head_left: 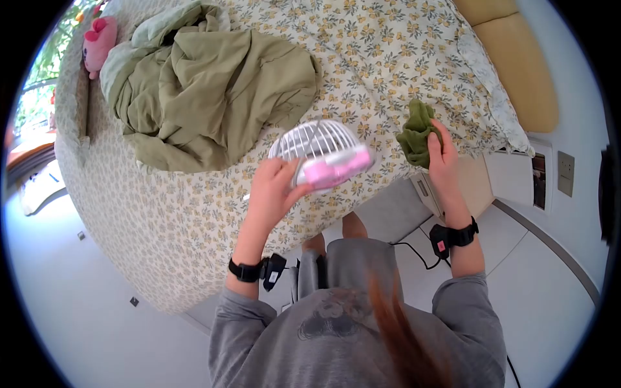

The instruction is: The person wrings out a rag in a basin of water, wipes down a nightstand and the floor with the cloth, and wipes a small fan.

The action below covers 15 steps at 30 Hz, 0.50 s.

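In the head view my left hand (273,189) is closed around a small fan (339,169) with a white slatted grille and a pink part on its near side. The fan is held tilted above the near edge of the bed. My right hand (444,160) pinches a crumpled dark green cloth (416,132), which is bunched up over the bed's right side. Fan and cloth are apart from each other. The far side of the fan's grip is hidden by my fingers.
The bed (187,220) has a yellow-flowered sheet. An olive green blanket (213,90) lies heaped on its left part, and a pink plush toy (99,46) sits at the far left. A tan headboard (514,61) and a wall socket (565,173) are at the right.
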Available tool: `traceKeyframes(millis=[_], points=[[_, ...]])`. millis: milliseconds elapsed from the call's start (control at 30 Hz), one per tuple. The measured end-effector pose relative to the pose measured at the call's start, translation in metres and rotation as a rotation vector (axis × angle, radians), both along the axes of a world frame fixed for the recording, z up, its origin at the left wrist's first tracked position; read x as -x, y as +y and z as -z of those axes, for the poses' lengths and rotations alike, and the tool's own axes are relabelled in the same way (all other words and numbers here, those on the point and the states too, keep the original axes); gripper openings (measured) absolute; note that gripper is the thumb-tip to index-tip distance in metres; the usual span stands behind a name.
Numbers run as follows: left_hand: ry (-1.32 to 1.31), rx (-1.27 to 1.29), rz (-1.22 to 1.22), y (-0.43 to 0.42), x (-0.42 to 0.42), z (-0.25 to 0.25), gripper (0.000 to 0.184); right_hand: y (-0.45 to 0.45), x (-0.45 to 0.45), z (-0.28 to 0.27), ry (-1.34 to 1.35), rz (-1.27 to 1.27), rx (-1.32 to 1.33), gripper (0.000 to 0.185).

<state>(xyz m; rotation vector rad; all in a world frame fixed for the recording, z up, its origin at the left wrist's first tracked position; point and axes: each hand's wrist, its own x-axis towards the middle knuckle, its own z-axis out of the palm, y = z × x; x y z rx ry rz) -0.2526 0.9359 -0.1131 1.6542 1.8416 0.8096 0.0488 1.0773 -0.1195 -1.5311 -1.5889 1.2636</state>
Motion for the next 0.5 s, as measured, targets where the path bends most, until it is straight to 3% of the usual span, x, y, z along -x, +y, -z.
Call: traceKeyframes(millis=[100, 167, 367, 500], points=[[0.061, -0.011, 0.127, -0.014, -0.005, -0.018, 0.046, -0.005, 0.003, -0.018, -0.057, -0.077, -0.125, 0.030], [0.081, -0.019, 0.198, -0.021, -0.009, -0.029, 0.047, -0.016, 0.017, -0.029, -0.113, -0.287, -0.248, 0.029], [0.152, 0.046, 0.448, -0.038, -0.015, -0.023, 0.045, -0.040, 0.051, -0.026, -0.001, -0.575, -0.227, 0.035], [0.154, 0.052, 0.426, -0.042, -0.019, -0.025, 0.039, -0.048, 0.085, -0.006, -0.040, -0.708, -0.329, 0.039]])
